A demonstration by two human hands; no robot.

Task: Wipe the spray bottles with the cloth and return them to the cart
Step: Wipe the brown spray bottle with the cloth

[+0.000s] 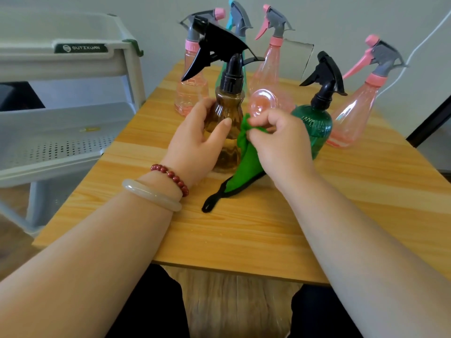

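Nearest me is the left forearm, with a pale bangle [151, 194] and a red bead bracelet [170, 178] at the wrist. The left hand [192, 145] wraps the amber spray bottle [228, 103] at its waisted middle, thumb across the front. The bottle stands upright on the wooden table [244, 228], near its centre. The right hand [280, 142] pinches a bunched fold of the green cloth [246, 167] between thumb and fingertips, just beside the bottle's right flank. The black-edged tail of the cloth, with its loop, trails on the table. The bottle has a translucent brown ribbed body and a black trigger head. Judgement: thin plastic, light, probably top-heavy and smooth, so grip the narrow waist, not the trigger. The cloth is limp and should follow the ribs. The cart [73, 132] stands left of the table; the green bottle [317, 132] is close behind the right hand.
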